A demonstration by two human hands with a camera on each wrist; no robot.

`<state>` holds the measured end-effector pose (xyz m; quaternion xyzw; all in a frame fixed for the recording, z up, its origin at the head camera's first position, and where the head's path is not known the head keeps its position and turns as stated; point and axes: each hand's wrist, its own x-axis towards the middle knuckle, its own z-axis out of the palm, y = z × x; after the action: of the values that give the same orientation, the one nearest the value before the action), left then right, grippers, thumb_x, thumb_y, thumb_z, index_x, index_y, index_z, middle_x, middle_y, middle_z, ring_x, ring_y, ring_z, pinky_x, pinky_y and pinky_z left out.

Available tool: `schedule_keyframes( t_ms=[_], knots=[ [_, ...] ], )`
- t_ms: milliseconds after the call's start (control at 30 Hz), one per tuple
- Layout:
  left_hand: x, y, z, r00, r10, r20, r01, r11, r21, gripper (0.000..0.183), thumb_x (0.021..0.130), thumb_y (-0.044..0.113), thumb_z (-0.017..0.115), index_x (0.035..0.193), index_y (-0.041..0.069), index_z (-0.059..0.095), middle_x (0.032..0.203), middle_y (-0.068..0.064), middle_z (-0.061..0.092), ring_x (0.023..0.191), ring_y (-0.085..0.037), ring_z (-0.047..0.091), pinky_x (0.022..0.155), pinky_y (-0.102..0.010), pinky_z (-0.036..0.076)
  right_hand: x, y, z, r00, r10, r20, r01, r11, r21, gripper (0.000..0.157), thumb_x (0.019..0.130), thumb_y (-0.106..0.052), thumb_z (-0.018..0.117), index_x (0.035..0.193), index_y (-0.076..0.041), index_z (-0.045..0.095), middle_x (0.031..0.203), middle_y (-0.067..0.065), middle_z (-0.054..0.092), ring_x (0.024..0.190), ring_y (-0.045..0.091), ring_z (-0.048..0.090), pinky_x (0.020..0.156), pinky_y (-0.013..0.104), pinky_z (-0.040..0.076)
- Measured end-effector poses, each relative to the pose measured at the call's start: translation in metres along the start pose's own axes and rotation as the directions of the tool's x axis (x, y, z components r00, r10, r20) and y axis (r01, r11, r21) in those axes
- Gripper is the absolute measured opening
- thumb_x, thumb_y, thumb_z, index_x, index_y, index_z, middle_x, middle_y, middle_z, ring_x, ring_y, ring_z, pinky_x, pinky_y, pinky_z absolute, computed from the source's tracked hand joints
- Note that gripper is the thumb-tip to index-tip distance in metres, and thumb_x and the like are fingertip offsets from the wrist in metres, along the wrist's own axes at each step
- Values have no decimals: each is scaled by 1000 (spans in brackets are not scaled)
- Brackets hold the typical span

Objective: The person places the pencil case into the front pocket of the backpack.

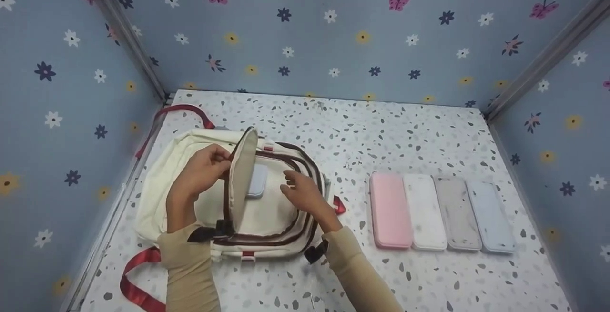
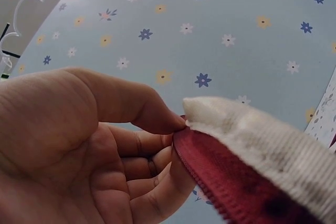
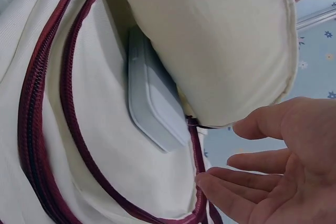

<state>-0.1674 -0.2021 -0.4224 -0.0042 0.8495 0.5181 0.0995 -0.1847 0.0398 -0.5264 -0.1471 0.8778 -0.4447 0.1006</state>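
A cream backpack [image 1: 209, 209] with dark red zips lies on the speckled table, its front pocket unzipped. My left hand [image 1: 202, 171] pinches the edge of the pocket flap [image 1: 243, 178] and holds it raised; the left wrist view shows thumb and fingers on its red zip tape [image 2: 210, 166]. Partly inside the pocket lies a pale blue-grey flat case [image 3: 157, 98], its far end hidden under the flap. Over the pocket's rounded end, my right hand [image 1: 305, 195] is apart from the case, its fingers relaxed and holding nothing.
To the right, a pink case [image 1: 391, 212], a white case [image 1: 425, 212], a grey case [image 1: 458, 213] and a light blue case [image 1: 492, 216] lie side by side. Red straps [image 1: 138, 288] trail from the backpack's left end. Flowered walls [image 1: 305, 31] enclose the table.
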Motion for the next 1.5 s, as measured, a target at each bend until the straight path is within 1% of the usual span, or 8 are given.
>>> schedule_keyframes(
  t_ms=[267,500,667,800,1000,1167,1333,1500],
  knots=[
    [2,-1,1,1000,7,2,-7,1000,6,20,94,8,48,108,-5,52,92,-11,53,72,-13,59,67,-25,48,-16,-1,-23,995,-10,-104,15,999,48,42,91,-12,59,130,4,53,123,22,61,111,30,62,94,37,50],
    [3,-3,3,1000,11,-1,-11,1000,7,20,94,7,48,108,-6,51,91,-10,52,75,-13,56,69,-27,47,-33,-4,-42,979,-47,-198,59,997,53,41,92,-11,59,131,2,53,126,20,60,113,29,61,95,36,50],
    [2,-2,2,1000,7,-2,-7,1000,-2,20,93,7,48,108,-6,51,92,-11,52,74,-13,58,68,-25,48,-43,0,-53,966,-22,-258,37,998,54,41,92,-14,60,130,-1,53,125,17,61,112,27,62,94,34,50],
    [2,-1,2,1000,6,-8,-6,1000,11,20,93,7,48,108,-6,51,92,-10,52,76,-14,55,70,-28,49,-50,8,-62,955,28,-295,-7,997,72,42,91,-14,62,130,-1,54,124,17,61,113,28,62,95,34,50],
    [2,0,3,1000,10,-5,-10,1000,-3,20,93,6,49,107,-7,51,91,-11,53,74,-13,58,72,-33,52,-59,22,-78,929,83,-361,-54,995,89,42,89,-15,64,128,-1,56,123,19,61,113,30,61,96,38,49],
    [2,-1,2,1000,11,-3,-11,1000,-12,20,93,7,49,108,-7,51,91,-11,53,74,-13,58,71,-31,53,-67,31,-87,900,97,-425,-63,993,95,43,88,-16,68,127,0,57,121,18,63,111,31,62,95,40,49],
    [2,-2,1,1000,8,4,-8,1000,-15,21,94,8,48,109,-6,50,92,-10,52,74,-13,58,69,-25,53,-75,39,-93,873,145,-465,-93,987,133,47,86,-19,71,127,-1,57,123,17,63,112,29,62,97,38,48],
    [1,-4,1,1000,11,1,-11,1000,-21,21,94,7,48,109,-7,51,92,-10,52,75,-12,58,72,-30,54,-83,46,-97,854,169,-492,-99,981,167,49,85,-21,72,128,-2,57,123,16,62,114,28,61,99,37,47]
  ],
)
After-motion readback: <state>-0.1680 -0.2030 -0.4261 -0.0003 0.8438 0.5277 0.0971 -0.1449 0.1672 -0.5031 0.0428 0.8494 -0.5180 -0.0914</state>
